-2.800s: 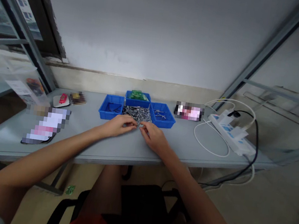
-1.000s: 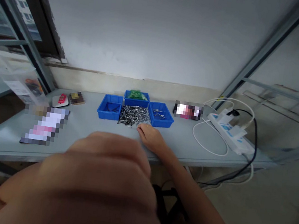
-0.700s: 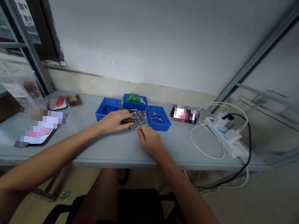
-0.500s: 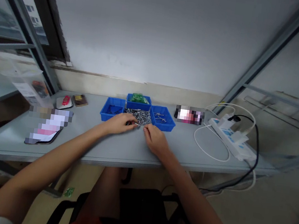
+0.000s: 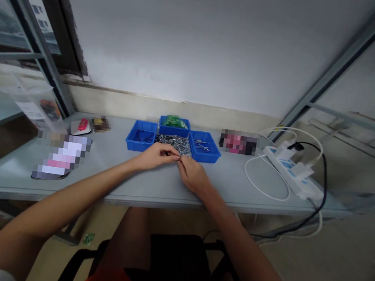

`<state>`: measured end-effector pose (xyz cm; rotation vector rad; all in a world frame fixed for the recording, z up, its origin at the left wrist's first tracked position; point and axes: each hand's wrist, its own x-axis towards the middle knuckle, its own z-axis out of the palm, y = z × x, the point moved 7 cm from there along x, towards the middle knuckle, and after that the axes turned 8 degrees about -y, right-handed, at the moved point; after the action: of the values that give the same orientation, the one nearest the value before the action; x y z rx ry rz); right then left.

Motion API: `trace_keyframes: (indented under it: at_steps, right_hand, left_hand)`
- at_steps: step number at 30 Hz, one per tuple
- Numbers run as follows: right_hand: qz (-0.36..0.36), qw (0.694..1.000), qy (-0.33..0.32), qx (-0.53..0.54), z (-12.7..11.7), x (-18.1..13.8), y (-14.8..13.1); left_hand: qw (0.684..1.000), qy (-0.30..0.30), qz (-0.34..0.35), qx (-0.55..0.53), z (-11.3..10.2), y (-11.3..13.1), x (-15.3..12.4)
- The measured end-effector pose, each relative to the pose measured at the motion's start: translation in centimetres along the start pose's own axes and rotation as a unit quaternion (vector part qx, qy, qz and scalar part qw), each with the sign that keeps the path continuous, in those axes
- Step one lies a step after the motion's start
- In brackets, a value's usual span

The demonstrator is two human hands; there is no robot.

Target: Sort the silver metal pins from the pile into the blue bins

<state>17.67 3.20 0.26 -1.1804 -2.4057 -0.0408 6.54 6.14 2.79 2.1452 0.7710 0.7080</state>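
Observation:
A heap of small silver metal pieces (image 5: 175, 143) lies on the grey table (image 5: 125, 183) between three blue bins. My left hand (image 5: 155, 156) and my right hand (image 5: 192, 174) rest on the table just in front of the heap, fingertips meeting in a pinch. Both hands are closed on a tiny metal piece that is too small to name. A blue bin (image 5: 141, 136) stands left of the heap, another (image 5: 204, 146) right of it with a few metal parts, and a third (image 5: 174, 126) behind holds green parts.
A white power strip (image 5: 291, 171) with white and black cables lies at the right. A flat blurred item (image 5: 59, 159) lies at the left, with a small red-and-white object (image 5: 81, 126) behind it. A blurred object (image 5: 239, 143) sits right of the bins. A black chair is below.
My left hand rose close to the camera a second ago, then came back down to the heap. It has now drawn back from the heap, and its fingertips meet my right hand's.

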Motion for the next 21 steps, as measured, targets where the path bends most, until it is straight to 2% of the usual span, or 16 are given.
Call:
trace_keyframes:
  at_steps: [3,5,9,11,17,21]
  right_hand:
    - [-0.005,1.0,-0.012,0.006,0.2,0.0,-0.1]
    - [0.016,1.0,0.005,0.018,-0.2,-0.1,0.2]
    - [0.049,0.995,0.064,0.053,-1.2,-0.3,0.8]
    - [0.042,0.995,0.07,0.058,-1.2,-0.3,0.9]
    - [0.008,1.0,0.001,-0.002,0.1,0.0,0.6]
    - [0.018,1.0,0.009,0.004,0.1,0.0,0.7]
  left_hand:
    - [1.0,0.01,0.0,-0.011,0.1,-0.2,0.1]
    - [1.0,0.009,-0.004,-0.026,0.0,-0.5,0.1]
    - [0.999,-0.033,-0.035,-0.011,0.2,-1.5,0.1]
    - [0.997,-0.06,-0.05,0.011,0.6,-1.7,0.0]
    - [0.995,-0.072,-0.061,0.039,0.9,-1.7,-0.1]
    - [0.995,-0.074,-0.059,0.044,0.8,-1.9,0.0]
